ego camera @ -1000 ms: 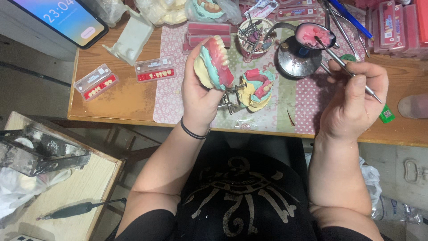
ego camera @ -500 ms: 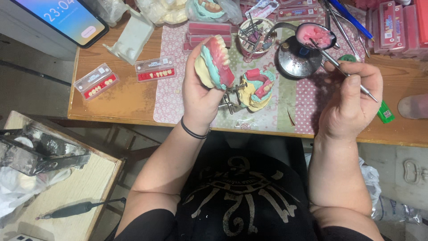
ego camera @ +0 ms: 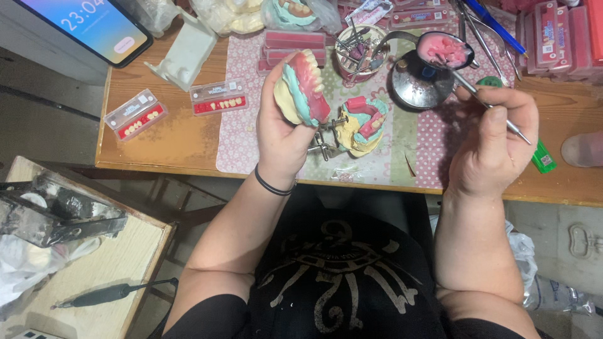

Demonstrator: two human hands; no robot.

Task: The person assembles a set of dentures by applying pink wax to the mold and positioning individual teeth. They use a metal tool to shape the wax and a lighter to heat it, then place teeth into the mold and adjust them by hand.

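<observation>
The tip of the thin metal tool (ego camera: 483, 103) is hard to separate from the pink wax in the small ladle (ego camera: 445, 50) at the far right, so whether it touches the wax cannot be told. The red boxes (ego camera: 562, 34) at the far right corner are cut by the frame edge, and the items under the clear bags at the far edge are too jumbled to make out. The pale object at the right edge of the bench (ego camera: 163, 141) is only partly in view.

Two flat clear cases with red backing and rows of pale teeth lie on the left part of the bench: one (ego camera: 135, 114) nearer the left edge, the other (ego camera: 218, 97) just right of it. A stack of long red strips (ego camera: 295, 41) sits farther back on the dotted mat (ego camera: 242, 125). A small green lighter (ego camera: 543, 158) lies near the right hand.

The left hand (ego camera: 282, 135) has its fingers wrapped firmly around a dental cast (ego camera: 301, 88), yellowish stone with a teal band, pink wax and a row of teeth, held upright above the mat. A second cast on a metal hinge frame (ego camera: 361, 122) rests just right of it. The right hand (ego camera: 493, 141) has its fingers closed narrowly on the tool, gripped like a pen, slanting toward the ladle.
</observation>
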